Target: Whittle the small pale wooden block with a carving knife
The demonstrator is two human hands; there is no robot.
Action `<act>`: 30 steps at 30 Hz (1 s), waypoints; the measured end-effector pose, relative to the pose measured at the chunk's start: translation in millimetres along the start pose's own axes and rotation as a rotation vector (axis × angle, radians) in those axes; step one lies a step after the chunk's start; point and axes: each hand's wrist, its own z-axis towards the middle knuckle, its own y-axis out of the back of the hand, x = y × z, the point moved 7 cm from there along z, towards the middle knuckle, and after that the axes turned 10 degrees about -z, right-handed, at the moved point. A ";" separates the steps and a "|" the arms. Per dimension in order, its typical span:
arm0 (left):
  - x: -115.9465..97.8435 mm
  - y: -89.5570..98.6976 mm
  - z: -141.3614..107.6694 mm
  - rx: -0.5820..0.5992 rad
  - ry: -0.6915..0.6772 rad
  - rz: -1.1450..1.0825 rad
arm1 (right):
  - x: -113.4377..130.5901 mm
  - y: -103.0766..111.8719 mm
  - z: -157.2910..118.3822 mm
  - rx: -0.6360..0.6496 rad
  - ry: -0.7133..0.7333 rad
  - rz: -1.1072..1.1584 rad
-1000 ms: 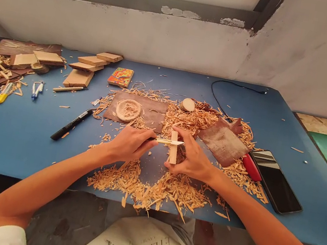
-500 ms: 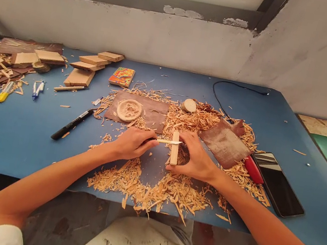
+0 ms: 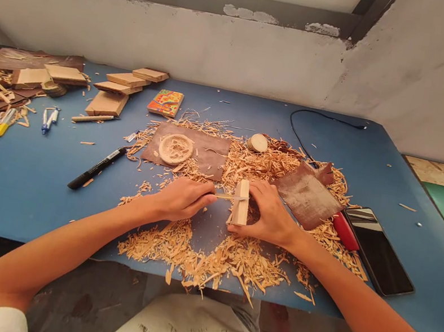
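Observation:
My left hand [image 3: 185, 199] is closed around the handle of a thin knife [image 3: 225, 196], whose blade lies across the face of a small wooden block [image 3: 240, 210]. The block stands on edge between the thumb and fingers of my right hand [image 3: 269, 211], its broad side turned partly toward the left. Wood shavings [image 3: 205, 260] surround both hands on the blue table [image 3: 31, 178]. Behind my left hand, a round carved wooden disc [image 3: 175, 149] rests on brown sandpaper [image 3: 211, 152].
At the right lie a folded sandpaper piece [image 3: 307, 195], a red object [image 3: 346, 231] and a phone [image 3: 379, 251]. A black marker [image 3: 97, 167], pens [image 3: 49, 119], a yellow cutter [image 3: 4, 123] and wooden blocks [image 3: 106, 104] are at the left. A black cable [image 3: 297, 128] curves behind.
The wooden block has turned in my right hand, showing more of its broad face. The knife blade now sits slightly lower in view, and my left hand has shifted a little to the right.

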 end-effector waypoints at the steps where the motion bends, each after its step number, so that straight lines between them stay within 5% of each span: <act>1: -0.4 0.4 0.0 -0.005 -0.001 -0.006 | 0.1 -0.1 0.0 -0.005 0.003 0.000; 30: 1.8 1.8 1.7 0.023 0.095 0.073 | 4.9 0.8 3.0 -0.056 0.056 0.004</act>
